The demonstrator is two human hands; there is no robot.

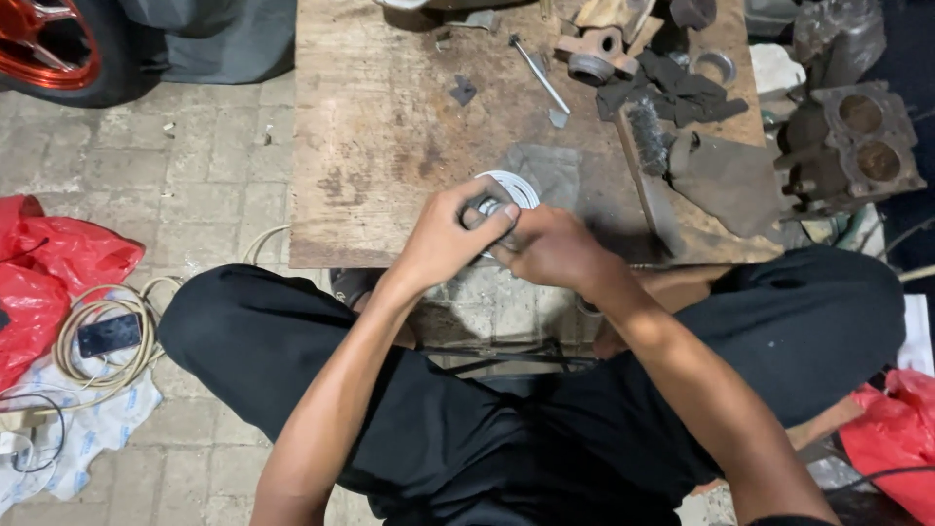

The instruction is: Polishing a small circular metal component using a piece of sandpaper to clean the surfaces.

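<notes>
Together, the left hand and the right hand were closed around one round metal part, a pale ribbed disc with a darker hub, held just above the near edge of the wooden tabletop. The left hand's fingers curled over the hub, thumb pressed down; the right hand wrapped the lower rim, so most of the part was hidden.

It looked like solid machined metal: stiff, fairly heavy for its size, not fragile, probably greasy and so liable to slip. The outer rim and the hub seemed the sound places to grip, as both hands did.

Counted on the tabletop: one long bolt or rod, one brown cast bracket, one loose metal ring, one wire brush, a heap of dark rags. Beside it stood one engine block with two bores. On the paved floor lay one coil of cable, one phone, and red plastic bags on both sides, one bunch at the left.
</notes>
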